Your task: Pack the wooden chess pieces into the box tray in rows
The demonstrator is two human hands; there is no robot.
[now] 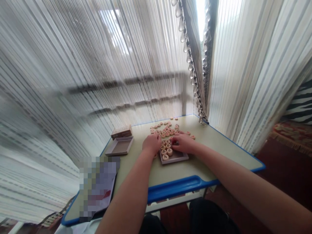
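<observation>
Round wooden Chinese chess pieces (167, 134) lie scattered over the far middle of the table. In front of them sits a shallow open cardboard box (179, 157), with several pieces (165, 157) standing in rows along its left side, marked faces up. My left hand (151, 143) is closed at the box's left edge, its fingers curled and partly hidden; a piece (155, 156) shows just below it. My right hand (183, 142) reaches over the right part of the box, fingers bent together close to the pieces; what is between its fingertips is hidden.
A second shallow box part (120, 146) lies to the left, with a closed box (121, 131) behind it. A dark-edged tablet or folder (104, 188), partly blurred out, lies at the near left. The table (219, 146) has a blue rim; string curtains (136, 65) hang behind it.
</observation>
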